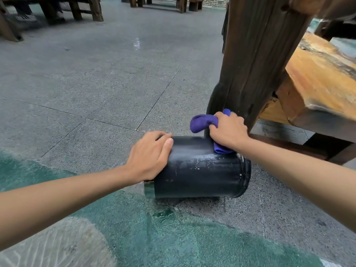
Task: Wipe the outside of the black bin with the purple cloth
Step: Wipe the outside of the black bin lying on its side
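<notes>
The black bin lies on its side on the stone floor, its rimmed mouth to the right and its base to the left. White specks and smears mark its upper wall. My left hand rests flat over the base end, fingers spread on the bin. My right hand grips the bunched purple cloth and presses it against the bin's top near the rim; part of the cloth pokes out below the wrist.
A thick dark wooden post stands right behind the bin. A wooden bench runs along the right. More wooden benches stand far back. The grey tiled floor has green painted patches in front.
</notes>
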